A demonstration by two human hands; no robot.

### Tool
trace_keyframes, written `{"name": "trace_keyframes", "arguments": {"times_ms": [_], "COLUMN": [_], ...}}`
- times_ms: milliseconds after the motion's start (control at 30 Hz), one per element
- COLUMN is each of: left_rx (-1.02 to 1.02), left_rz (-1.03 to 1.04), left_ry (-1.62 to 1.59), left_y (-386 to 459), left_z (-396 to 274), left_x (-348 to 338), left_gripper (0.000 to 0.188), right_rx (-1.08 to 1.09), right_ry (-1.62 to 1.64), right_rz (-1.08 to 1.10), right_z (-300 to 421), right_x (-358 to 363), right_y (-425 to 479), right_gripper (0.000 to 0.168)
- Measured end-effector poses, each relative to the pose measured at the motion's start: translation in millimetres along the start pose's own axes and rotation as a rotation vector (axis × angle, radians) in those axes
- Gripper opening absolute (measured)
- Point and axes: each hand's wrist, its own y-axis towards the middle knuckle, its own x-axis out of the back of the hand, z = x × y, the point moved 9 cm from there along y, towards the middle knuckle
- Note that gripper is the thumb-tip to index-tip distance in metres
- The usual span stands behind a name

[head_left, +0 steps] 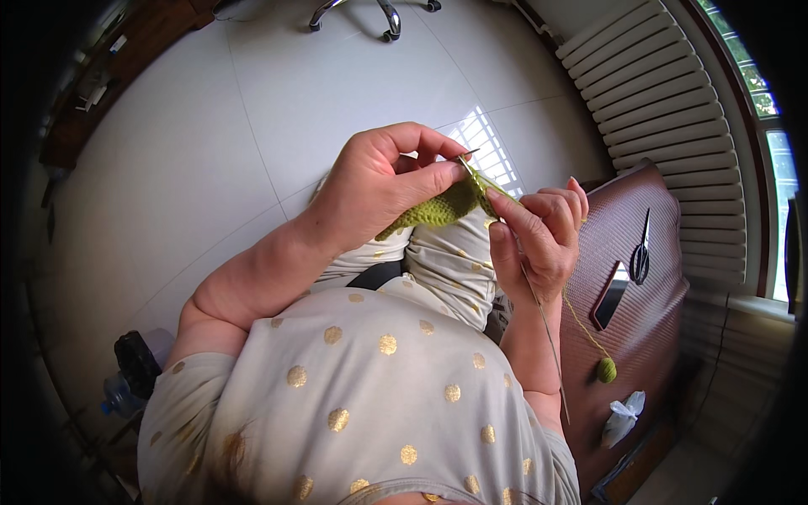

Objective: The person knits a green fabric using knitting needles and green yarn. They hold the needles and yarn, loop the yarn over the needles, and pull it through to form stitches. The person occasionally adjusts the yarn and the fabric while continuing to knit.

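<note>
My left hand (385,183) pinches a thin knitting needle and the upper end of a green knitted piece (435,211), which hangs below my fingers. The two needle tips (467,159) cross by my left fingertips. My right hand (543,230) grips the other knitting needle (548,334) and the right edge of the knitting; this needle's long end points down past my forearm. Green yarn runs around my raised right fingers, then down to a small green yarn ball (606,370) on the brown woven mat at my right.
Black-handled scissors (640,262), a smartphone (610,297) and a tied clear plastic bag (623,418) lie on the brown mat (637,341). A white radiator (656,107) stands beyond it. A chair's wheeled base (391,22) is ahead, and a plastic bottle (120,394) stands at left.
</note>
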Motion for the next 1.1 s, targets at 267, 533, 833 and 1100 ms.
{"name": "trace_keyframes", "arguments": {"times_ms": [267,533,833,1100], "left_rx": [-0.032,-0.192,-0.151,-0.116], "left_rz": [-0.017,0.040,-0.090,-0.019], "left_ry": [0.004,0.294,0.138,0.216], "left_y": [-1.3,-4.4,-0.1,3.4], "left_z": [4.4,4.9,0.7,0.9], "left_x": [-1.1,-16.7,8.0,5.1], "left_gripper": [0.011,0.009,0.021,0.014], "right_rx": [-0.039,-0.062,0.044,0.031], "right_ry": [-0.092,0.326,0.022,0.171], "right_rz": [0.039,0.304,0.030,0.044], "right_z": [2.9,-21.1,-11.6,-17.7], "right_x": [-4.9,-48.4,-14.5,-13.5], "right_y": [1.7,29.0,12.2,0.2], "right_gripper": [0.024,0.065,0.029,0.029]}}
